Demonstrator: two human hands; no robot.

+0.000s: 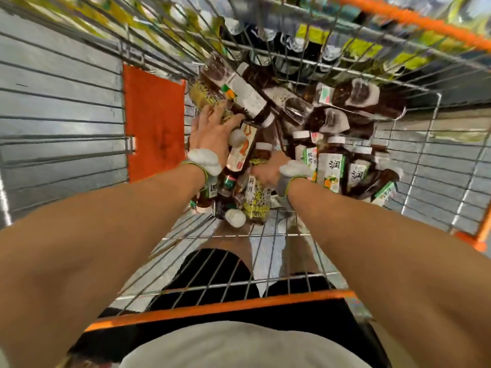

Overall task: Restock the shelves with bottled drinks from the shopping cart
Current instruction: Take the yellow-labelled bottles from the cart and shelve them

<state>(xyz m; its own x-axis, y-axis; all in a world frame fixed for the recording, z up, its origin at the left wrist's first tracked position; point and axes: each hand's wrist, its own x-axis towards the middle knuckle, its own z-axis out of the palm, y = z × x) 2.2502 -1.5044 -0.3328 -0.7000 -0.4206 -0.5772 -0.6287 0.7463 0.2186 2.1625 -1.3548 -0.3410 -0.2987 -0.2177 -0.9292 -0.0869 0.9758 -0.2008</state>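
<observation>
So we were right at the pick-up step here, with nothing from this grab out of the basket yet. Both arms went straight down past the orange handle bar (212, 309) into the shopping cart (66, 115). The bottled drinks (333, 166) were all down at the bottom in a jumbled heap, most lying every which way and a few standing along the right side. Our left hand (210, 131) was the further one in, back of the hand up, fingers curled over a yellow-green labelled bottle (206, 95) lying tilted at the left edge of the heap, just beside the orange flap (154, 120). Our right hand (268, 170) sat lower and nearer to us. The two hands were close but not touching, with a white-and-orange labelled bottle (243, 151) between them. The right hand's fingers were buried in the pile past the wrist, so we honestly couldn't tell if it gripped anything or was just digging in. Next move, we reckoned, called for a proper wrap round each bottle's body and a straight lift up so nothing snagged on its neighbours or the wire, since that heap looked ready to slide once one came out
</observation>
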